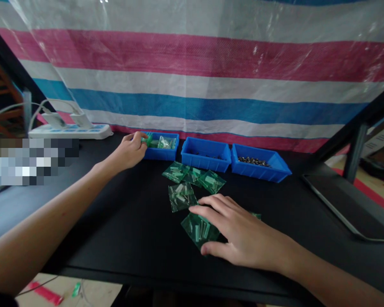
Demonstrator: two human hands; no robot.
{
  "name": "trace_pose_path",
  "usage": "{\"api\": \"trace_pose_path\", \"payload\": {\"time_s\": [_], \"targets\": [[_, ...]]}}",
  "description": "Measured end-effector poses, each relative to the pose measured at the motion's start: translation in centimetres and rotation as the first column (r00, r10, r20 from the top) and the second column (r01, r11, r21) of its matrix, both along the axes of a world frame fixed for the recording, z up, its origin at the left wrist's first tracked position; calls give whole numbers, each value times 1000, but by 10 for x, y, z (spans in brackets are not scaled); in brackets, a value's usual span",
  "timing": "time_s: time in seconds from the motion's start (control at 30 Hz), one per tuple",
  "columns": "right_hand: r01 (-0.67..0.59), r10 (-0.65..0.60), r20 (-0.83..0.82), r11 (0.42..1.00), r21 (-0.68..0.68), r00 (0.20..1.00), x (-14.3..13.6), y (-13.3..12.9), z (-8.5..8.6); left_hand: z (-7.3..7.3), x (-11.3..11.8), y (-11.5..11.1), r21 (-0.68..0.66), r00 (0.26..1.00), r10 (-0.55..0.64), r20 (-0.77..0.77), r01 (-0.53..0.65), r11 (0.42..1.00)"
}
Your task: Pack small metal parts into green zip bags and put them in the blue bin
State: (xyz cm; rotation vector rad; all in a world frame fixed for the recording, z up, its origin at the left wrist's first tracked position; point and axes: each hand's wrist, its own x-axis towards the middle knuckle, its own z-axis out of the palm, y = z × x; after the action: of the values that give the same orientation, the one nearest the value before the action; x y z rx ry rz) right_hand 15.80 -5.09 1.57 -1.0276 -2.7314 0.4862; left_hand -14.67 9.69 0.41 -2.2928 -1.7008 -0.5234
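My left hand (pixel 132 150) is at the left end of a blue bin (pixel 162 154), its fingers closed on a small green plastic bag (pixel 149 139). Another green bag (pixel 167 143) lies inside that bin. My right hand (pixel 233 228) rests low over the table, fingers apart, touching or just above a green bag with small light pieces (pixel 201 230). Just beyond its fingertips lies a second such bag (pixel 181 197). Several more green bags (pixel 212 181) lie in front of the bins. A green corner (pixel 257 215) shows behind my right hand; the rest is hidden.
A middle blue bin (pixel 206 161) holds some dark small parts; the right blue bin (pixel 259 170) holds shiny metal pieces. A dark-screened tablet or phone (pixel 348 207) lies at the right. A white power strip (pixel 72 132) with plugs is at the back left. A striped tarp (pixel 185 76) hangs behind.
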Motion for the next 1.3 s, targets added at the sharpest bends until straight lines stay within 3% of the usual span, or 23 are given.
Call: {"api": "trace_pose_path", "payload": {"time_s": [0.37, 0.5, 0.67, 0.77, 0.87, 0.97, 1.1, 1.3], "targets": [[-23, 21, 22, 998, 55, 1000, 1, 5, 4, 8, 18, -18, 16, 996, 49, 75, -50, 999], [96, -97, 8, 992, 81, 995, 3, 7, 1, 10, 23, -21, -45, 987, 88, 133, -83, 996], [331, -340, -150, 940, -83, 928, 1, 10, -6, 8, 21, -20, -50, 995, 8, 102, -3, 999], [330, -383, -308, 920, -210, 871, -1, 13, -11, 6, 18, -19, 32, 999, -47, 5, 47, 998], [313, -398, -496, 917, -249, 772, -2, 16, -16, 9, 20, -23, 178, 998, -59, -8, 60, 982], [317, -395, -586, 919, -236, 707, -2, 19, -15, 18, 32, -34, 231, 987, -158, 33, 146, 962], [321, -350, -573, 934, -156, 741, -2, 18, -8, 28, 62, -66, 96, 921, -362, 143, 352, 931], [224, -201, -592, 974, -36, 780, -6, 8, -1, 22, 95, -108, -193, 746, -581, 326, 654, 732]]}}
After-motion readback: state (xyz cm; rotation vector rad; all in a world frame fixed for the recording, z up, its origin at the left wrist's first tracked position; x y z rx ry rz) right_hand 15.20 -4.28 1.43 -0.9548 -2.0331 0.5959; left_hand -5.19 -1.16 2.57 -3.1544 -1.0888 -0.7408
